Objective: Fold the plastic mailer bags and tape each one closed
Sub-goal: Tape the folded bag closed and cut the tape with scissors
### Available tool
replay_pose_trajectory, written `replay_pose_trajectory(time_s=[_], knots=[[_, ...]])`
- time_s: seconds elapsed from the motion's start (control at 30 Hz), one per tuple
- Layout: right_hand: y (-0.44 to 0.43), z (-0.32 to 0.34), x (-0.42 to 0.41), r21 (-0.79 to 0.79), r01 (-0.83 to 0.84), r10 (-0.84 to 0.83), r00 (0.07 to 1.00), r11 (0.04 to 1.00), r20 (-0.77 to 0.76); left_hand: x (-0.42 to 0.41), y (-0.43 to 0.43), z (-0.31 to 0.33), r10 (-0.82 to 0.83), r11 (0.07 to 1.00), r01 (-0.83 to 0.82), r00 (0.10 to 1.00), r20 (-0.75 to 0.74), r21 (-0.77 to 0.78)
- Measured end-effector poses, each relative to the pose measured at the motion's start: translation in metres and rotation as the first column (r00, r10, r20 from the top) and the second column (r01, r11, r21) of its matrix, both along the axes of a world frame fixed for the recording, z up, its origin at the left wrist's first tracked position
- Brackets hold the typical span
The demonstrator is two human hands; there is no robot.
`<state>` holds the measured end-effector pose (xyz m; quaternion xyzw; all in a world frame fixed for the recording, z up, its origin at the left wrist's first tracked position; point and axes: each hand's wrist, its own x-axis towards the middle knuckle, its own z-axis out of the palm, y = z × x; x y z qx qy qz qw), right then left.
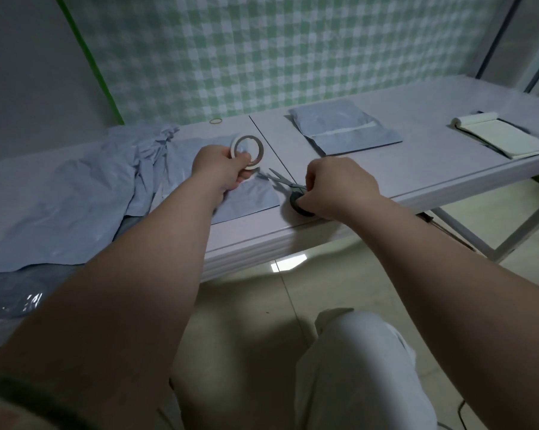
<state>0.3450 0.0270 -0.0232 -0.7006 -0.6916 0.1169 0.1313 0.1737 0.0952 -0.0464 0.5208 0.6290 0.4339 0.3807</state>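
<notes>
**packer_joe:** what's each grip doing here?

**mailroom_m:** The left grip [221,169] is pinching the tape roll [247,154] by its lower rim. It holds the roll up on edge just left of the scissors [285,181], I'd guess so the free end can run toward the blades. The right grip [339,184] is curled down over the scissors' black handle loops. The scissors lie on the table [417,169] with their tips pointing at the roll. My read is it's about to cut a strip, but I can't tell if any tape is pulled out yet.

**packer_joe:** and the bags?

**mailroom_m:** One flat mailer bag [246,200] lies right beside the scissors on their left, under the roll, so it's handy for taping. Can't tell if it's already folded. Behind the scissors, well apart, is a folded mailer [342,125] with a pale strip across its flap, which looks finished to me. Far left of the scissors there's a rumpled pile of bags [75,197], probably waiting their turn. There's also a rubber band [216,121] behind and to the left, and a notepad [504,135] way off right.

**packer_joe:** any brand?

**mailroom_m:** Nope, no writing I can read on the roll, the bags or the pad.
</notes>
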Motion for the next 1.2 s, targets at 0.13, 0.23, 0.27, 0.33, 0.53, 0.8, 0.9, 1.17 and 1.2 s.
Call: replay_pose_trajectory(time_s=[0.13, 0.23, 0.27, 0.33, 0.53, 0.8, 0.9, 1.17, 1.2], knots=[[-0.005, 0.004, -0.009, 0.073, -0.037, 0.027, 0.992, 0.997, 0.123, 0.0, 0.0, 0.0, -0.019, 1.0, 0.019, 1.0, 0.02, 0.01], [-0.007, 0.006, -0.016, 0.119, -0.064, 0.036, 0.974, 0.991, 0.223, 0.0, -0.001, 0.001, -0.031, 0.999, 0.031, 0.999, 0.011, 0.01], [-0.007, 0.006, -0.018, 0.13, -0.075, 0.041, 0.968, 0.989, 0.246, 0.0, -0.001, 0.001, -0.034, 0.999, 0.034, 0.999, 0.008, 0.011], [-0.007, 0.006, -0.022, 0.149, -0.094, 0.05, 0.96, 0.984, 0.277, 0.0, 0.0, 0.001, -0.038, 0.999, 0.038, 0.999, 0.003, 0.008], [-0.004, 0.007, -0.029, 0.159, -0.115, 0.063, 0.952, 0.981, 0.298, -0.001, 0.001, -0.001, -0.035, 0.999, 0.035, 0.999, 0.003, 0.02], [-0.001, 0.004, -0.032, 0.179, -0.136, 0.068, 0.937, 0.974, 0.343, -0.002, 0.003, -0.001, -0.032, 0.999, 0.032, 0.999, 0.018, 0.01], [-0.001, 0.003, -0.032, 0.179, -0.14, 0.069, 0.932, 0.974, 0.357, -0.002, 0.003, -0.001, -0.031, 0.999, 0.031, 0.999, 0.013, 0.007], [-0.001, 0.003, -0.032, 0.185, -0.152, 0.077, 0.93, 0.971, 0.359, -0.001, 0.004, -0.001, -0.017, 1.0, 0.017, 1.0, -0.002, 0.001], [-0.001, 0.003, -0.031, 0.189, -0.155, 0.078, 0.929, 0.97, 0.361, -0.001, 0.004, -0.001, -0.014, 1.0, 0.014, 1.0, -0.002, 0.001]])
